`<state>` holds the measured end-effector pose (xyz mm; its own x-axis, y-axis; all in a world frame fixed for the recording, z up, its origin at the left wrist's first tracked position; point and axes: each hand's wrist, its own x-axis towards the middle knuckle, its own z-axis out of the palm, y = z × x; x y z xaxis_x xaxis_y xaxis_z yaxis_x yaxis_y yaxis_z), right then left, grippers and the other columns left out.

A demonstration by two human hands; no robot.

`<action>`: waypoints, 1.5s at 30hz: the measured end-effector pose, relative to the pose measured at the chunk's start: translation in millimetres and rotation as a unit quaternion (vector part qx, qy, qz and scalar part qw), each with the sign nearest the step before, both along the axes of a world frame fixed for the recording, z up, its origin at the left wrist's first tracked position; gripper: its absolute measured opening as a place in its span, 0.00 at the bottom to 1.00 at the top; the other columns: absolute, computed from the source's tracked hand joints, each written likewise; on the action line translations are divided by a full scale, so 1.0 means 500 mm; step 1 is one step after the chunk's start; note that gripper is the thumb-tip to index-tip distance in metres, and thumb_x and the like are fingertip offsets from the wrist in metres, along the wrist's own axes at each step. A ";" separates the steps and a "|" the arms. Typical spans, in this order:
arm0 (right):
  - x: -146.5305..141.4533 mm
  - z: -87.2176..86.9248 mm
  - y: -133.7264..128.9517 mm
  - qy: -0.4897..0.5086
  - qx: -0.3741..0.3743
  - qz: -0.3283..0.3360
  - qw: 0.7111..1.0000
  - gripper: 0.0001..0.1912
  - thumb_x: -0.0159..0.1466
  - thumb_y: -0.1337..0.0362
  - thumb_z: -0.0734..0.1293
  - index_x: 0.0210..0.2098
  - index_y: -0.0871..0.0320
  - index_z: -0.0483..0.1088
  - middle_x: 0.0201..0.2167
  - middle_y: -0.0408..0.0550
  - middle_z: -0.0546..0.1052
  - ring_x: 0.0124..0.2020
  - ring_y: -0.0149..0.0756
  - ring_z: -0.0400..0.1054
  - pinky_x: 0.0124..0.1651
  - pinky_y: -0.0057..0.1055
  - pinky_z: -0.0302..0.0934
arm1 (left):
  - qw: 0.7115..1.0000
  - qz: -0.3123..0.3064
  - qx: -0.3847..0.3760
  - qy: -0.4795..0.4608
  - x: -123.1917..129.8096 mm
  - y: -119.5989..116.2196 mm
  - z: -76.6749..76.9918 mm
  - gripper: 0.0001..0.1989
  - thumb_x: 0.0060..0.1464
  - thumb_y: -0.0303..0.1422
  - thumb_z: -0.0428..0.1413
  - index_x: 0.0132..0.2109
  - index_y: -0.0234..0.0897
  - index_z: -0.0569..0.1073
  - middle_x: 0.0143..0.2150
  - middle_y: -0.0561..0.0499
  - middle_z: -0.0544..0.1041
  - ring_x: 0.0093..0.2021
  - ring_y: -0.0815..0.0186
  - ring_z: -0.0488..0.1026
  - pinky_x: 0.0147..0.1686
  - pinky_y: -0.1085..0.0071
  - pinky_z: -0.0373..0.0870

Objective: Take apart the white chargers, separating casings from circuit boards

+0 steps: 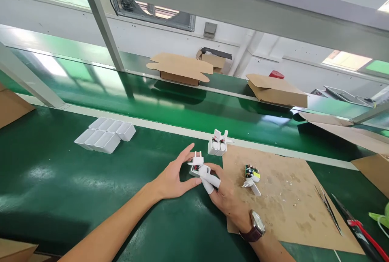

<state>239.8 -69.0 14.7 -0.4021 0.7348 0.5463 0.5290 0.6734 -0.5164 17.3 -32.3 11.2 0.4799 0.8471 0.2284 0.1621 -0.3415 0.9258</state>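
Observation:
A white power adapter with two plug pins pointing up is held between my hands over the green table. My left hand grips its open casing from the left, thumb in front and fingers behind. White finger covers sit on the thumb and a finger of my right hand, which closes on the casing's right side and top. Red and dark wiring shows inside the opening. Just behind stand two more open white adapters side by side. On the brown cardboard mat lies a circuit board beside a white plug piece.
Several white casings stand grouped at the left. Tweezers lie on the mat's right side, next to red-handled scissors or pliers. A green conveyor belt runs behind, with open cardboard boxes beyond it.

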 end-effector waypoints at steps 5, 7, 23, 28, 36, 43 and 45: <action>0.003 -0.001 -0.001 -0.026 -0.056 0.015 0.998 0.26 0.70 0.74 0.63 0.64 0.49 0.65 0.55 0.54 0.75 0.53 0.44 0.74 0.55 0.44 0.75 | 0.998 0.013 0.062 -0.006 0.007 -0.003 0.005 0.45 0.60 0.35 0.63 0.75 0.49 0.47 0.59 0.46 0.76 0.59 0.58 0.76 0.64 0.52 0.71; 0.000 -0.005 0.001 -0.024 -0.065 0.002 0.998 0.25 0.71 0.72 0.63 0.65 0.48 0.63 0.55 0.53 0.75 0.53 0.44 0.74 0.55 0.45 0.75 | 0.997 0.022 0.077 0.002 0.008 -0.002 0.001 0.40 0.62 0.33 0.60 0.74 0.48 0.50 0.54 0.48 0.78 0.55 0.60 0.77 0.61 0.55 0.73; -0.003 -0.009 -0.003 -0.039 -0.078 0.000 0.996 0.25 0.72 0.72 0.60 0.66 0.49 0.62 0.55 0.54 0.73 0.55 0.44 0.72 0.57 0.45 0.73 | 0.998 0.028 0.051 0.037 0.001 0.008 -0.005 0.35 0.61 0.34 0.61 0.71 0.48 0.55 0.50 0.51 0.78 0.52 0.61 0.78 0.57 0.57 0.76; -0.009 -0.015 0.004 0.091 -0.151 -0.006 0.984 0.18 0.73 0.64 0.61 0.61 0.50 0.69 0.57 0.54 0.74 0.54 0.44 0.73 0.56 0.45 0.73 | 0.995 0.033 0.092 0.019 0.001 0.006 -0.005 0.46 0.56 0.41 0.67 0.73 0.52 0.50 0.57 0.47 0.72 0.56 0.56 0.75 0.58 0.52 0.76; -0.025 0.008 0.000 0.382 -0.480 0.056 0.788 0.23 0.68 0.43 0.65 0.46 0.56 0.77 0.38 0.54 0.83 0.42 0.50 0.80 0.46 0.49 0.77 | 0.953 0.053 0.297 0.025 0.031 -0.012 0.008 0.45 0.59 0.36 0.65 0.74 0.48 0.47 0.52 0.43 0.74 0.50 0.55 0.75 0.49 0.55 0.78; -0.030 0.017 -0.005 0.382 -0.496 0.072 0.777 0.22 0.68 0.44 0.65 0.45 0.57 0.77 0.36 0.54 0.83 0.42 0.49 0.80 0.48 0.48 0.75 | 0.938 0.079 0.336 0.023 0.034 -0.014 0.021 0.43 0.60 0.40 0.64 0.73 0.45 0.49 0.51 0.42 0.76 0.46 0.56 0.77 0.46 0.57 0.79; -0.029 0.012 -0.005 0.366 -0.496 0.067 0.784 0.23 0.68 0.44 0.64 0.45 0.57 0.76 0.37 0.54 0.83 0.42 0.49 0.80 0.48 0.48 0.75 | 0.939 0.075 0.335 0.028 0.032 -0.013 0.020 0.43 0.59 0.40 0.64 0.73 0.45 0.50 0.51 0.43 0.77 0.47 0.55 0.77 0.47 0.56 0.78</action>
<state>225.2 -71.3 20.8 -0.3582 0.9219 -0.1475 -0.1950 -0.2284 -0.9538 33.1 -38.9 21.1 0.3939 0.5810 0.7123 0.2979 -0.8138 0.4990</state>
